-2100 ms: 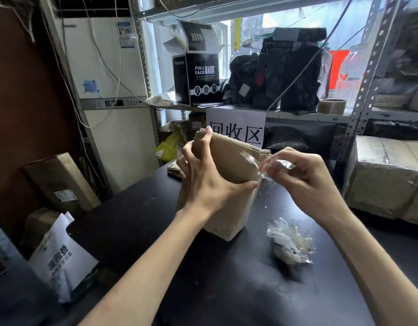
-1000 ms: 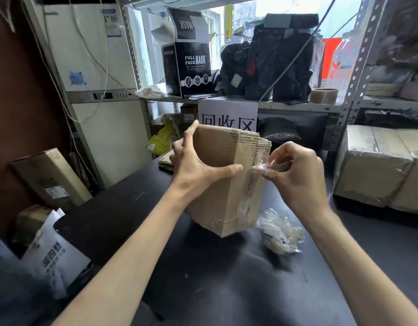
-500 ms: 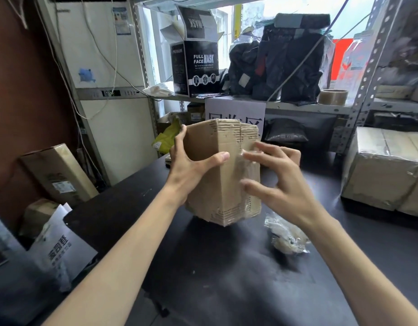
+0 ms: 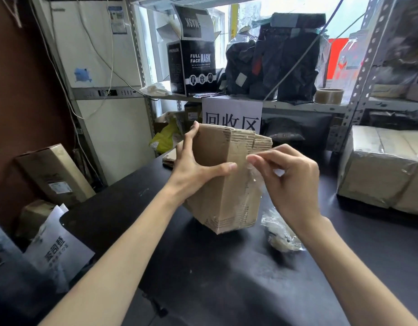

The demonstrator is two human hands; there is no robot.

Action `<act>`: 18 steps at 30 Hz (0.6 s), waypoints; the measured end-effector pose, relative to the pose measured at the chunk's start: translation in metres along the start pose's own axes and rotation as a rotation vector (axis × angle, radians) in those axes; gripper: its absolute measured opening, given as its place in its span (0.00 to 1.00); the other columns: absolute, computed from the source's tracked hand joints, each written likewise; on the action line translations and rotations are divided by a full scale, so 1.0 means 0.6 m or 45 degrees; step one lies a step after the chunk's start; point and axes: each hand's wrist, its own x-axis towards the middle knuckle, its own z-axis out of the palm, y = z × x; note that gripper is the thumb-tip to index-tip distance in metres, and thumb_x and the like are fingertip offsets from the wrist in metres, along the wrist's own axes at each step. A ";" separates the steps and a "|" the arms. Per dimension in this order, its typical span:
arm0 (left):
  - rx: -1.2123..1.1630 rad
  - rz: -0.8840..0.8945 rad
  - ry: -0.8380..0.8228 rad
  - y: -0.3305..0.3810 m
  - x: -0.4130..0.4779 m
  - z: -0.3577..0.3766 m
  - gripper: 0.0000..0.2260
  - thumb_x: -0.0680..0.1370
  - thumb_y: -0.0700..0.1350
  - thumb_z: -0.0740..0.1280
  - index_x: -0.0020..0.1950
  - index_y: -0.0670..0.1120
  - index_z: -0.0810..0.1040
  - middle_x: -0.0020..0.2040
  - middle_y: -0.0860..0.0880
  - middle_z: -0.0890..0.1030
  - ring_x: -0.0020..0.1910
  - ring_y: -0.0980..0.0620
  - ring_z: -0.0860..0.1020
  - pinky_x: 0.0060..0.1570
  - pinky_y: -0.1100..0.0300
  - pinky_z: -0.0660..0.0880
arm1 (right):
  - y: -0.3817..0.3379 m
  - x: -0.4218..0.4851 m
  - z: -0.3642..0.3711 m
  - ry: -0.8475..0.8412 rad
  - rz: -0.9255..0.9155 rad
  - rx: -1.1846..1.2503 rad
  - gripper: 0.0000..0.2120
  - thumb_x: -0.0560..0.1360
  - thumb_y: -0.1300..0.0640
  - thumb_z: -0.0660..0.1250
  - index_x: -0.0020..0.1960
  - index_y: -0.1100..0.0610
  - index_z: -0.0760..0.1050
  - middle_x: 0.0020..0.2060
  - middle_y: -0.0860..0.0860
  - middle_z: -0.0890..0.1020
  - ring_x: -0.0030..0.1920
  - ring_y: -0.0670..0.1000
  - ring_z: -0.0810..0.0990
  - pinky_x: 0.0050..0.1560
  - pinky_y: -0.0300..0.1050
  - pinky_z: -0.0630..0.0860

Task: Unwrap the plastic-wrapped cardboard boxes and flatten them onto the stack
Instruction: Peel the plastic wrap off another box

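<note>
Head view. The cardboard box sits at centre, just ahead of both hands and over the near-middle of the black table. Its long axis runs approx. vertical, top leaning slightly far, w/ one corner edge facing the viewer; whether the bottom corner touches the table cannot be told. The left hand clamps the box's left face, fingers over the far-left edge and thumb pressed across the near face. The right hand, on the box's right side, pinches loose plastic film between thumb and forefinger at the near-right face. The film lies right of the corner edge, so the right hand is nearer to it and the peel likely goes rightward, away from the left-hand brace. A crumpled wrap ball lies on the table below the right wrist. Vs. 0.5 s earlier, the right hand's fingers, then spread over the box, have closed into a pinch, while the left-hand grip looks unchanged.
</note>
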 end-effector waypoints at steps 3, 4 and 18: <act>-0.005 -0.038 0.056 -0.002 0.000 -0.001 0.60 0.54 0.71 0.75 0.80 0.67 0.47 0.78 0.50 0.58 0.74 0.50 0.62 0.69 0.49 0.66 | 0.010 -0.001 0.007 -0.147 -0.052 0.018 0.17 0.69 0.52 0.78 0.56 0.55 0.84 0.53 0.50 0.80 0.50 0.47 0.78 0.52 0.37 0.76; 0.001 -0.044 0.057 -0.003 -0.001 -0.002 0.60 0.54 0.72 0.74 0.80 0.67 0.47 0.78 0.49 0.58 0.74 0.49 0.62 0.69 0.49 0.66 | 0.015 -0.002 0.011 -0.176 -0.085 -0.051 0.19 0.68 0.57 0.79 0.58 0.55 0.83 0.55 0.51 0.78 0.54 0.50 0.75 0.56 0.35 0.73; 0.013 -0.087 0.123 -0.018 0.003 0.021 0.50 0.52 0.78 0.72 0.73 0.76 0.60 0.73 0.43 0.63 0.72 0.42 0.69 0.71 0.41 0.69 | 0.021 0.023 -0.016 -0.415 0.273 0.321 0.12 0.68 0.66 0.77 0.37 0.50 0.81 0.32 0.43 0.83 0.31 0.43 0.79 0.34 0.48 0.78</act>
